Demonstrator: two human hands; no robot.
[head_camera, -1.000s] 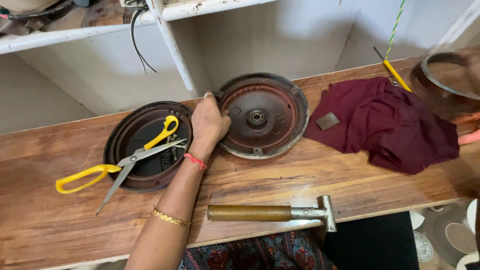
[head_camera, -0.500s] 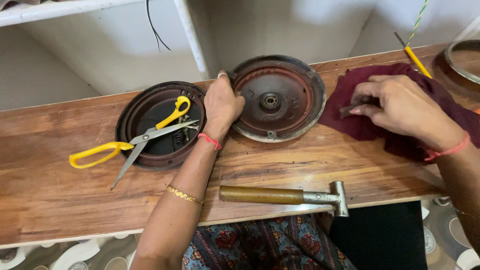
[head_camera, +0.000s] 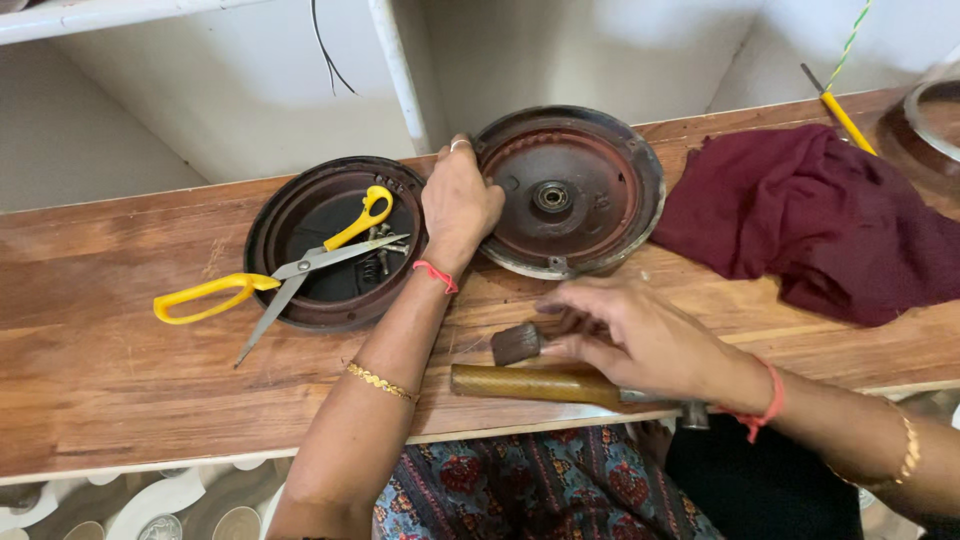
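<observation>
My left hand (head_camera: 458, 205) rests on the left rim of a round rusty metal cover (head_camera: 570, 190) lying on the wooden bench (head_camera: 120, 350). My right hand (head_camera: 640, 335) hovers low over the bench, pinching a small dark rectangular piece (head_camera: 516, 344) between its fingertips. Directly below that hand lies a hammer (head_camera: 540, 384) with a wooden handle. To the left sits a second round dark cover (head_camera: 300, 300), holding yellow-handled scissors (head_camera: 300, 268) and a few small screws.
A maroon cloth (head_camera: 810, 215) is bunched at the right of the bench. A yellow-handled tool (head_camera: 845, 115) and a metal ring (head_camera: 930, 115) sit at the far right corner. White shelving (head_camera: 400, 70) stands behind the bench. The bench's front edge runs just above my lap.
My right hand has come from the maroon cloth to the bench above the hammer, carrying the small dark piece. My left hand has stayed on the cover's rim.
</observation>
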